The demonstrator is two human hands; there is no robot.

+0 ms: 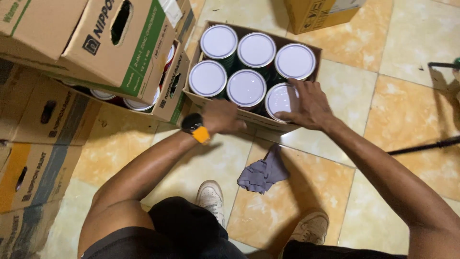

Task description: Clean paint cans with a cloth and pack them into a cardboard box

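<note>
The open cardboard box [225,108] on the tiled floor [402,110] holds six cans with pale round lids in two rows of three, and every place in it looks filled. Five stand squarely; the sixth, the front-right can [280,100], sits in the corner nearest the person, and from this angle it is hard to say whether it is fully down. So the filling of this box seems all but finished, with only that last can perhaps to be settled. The box flaps are folded open.

The right hand [309,104] lies spread over the front-right can, fingers fanned across its lid and rim, palm over the box's near wall; it presses or steadies more than it clutches. The left hand [221,117], with a dark watch on an orange strap [196,127] at the wrist, is curled against the box's front wall, holding it; its fingers are partly hidden.

A grey rag [262,171] lies on the floor between the person's shoes. To the left, more cardboard boxes [110,43] are stacked, one tilted with cans showing beneath.
</note>
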